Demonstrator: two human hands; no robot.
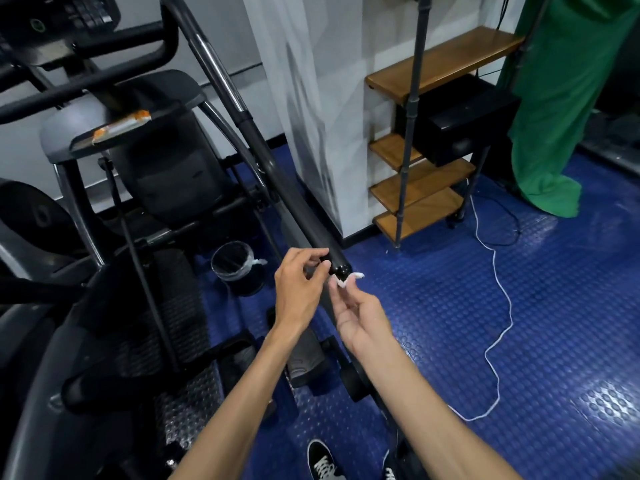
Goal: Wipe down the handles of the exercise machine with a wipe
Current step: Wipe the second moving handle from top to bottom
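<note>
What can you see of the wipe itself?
The wipe is a small white scrap, crumpled or folded, looking like thin tissue. The right hand pinches it at its fingertips, palm turned up. It sits just below the end cap of the long black handle, close to it; contact can't be confirmed. The left hand does not touch it.

Dim cool light, soft motion blur, wide-angle bending at edges

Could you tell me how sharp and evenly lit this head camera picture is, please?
Head view: dim overall, with glare streaks on the chrome handle; wide-angle bending curves the shelf post; the white curtain looks smeared; the hands and wipe are slightly soft, the blue floor shiny.
</note>
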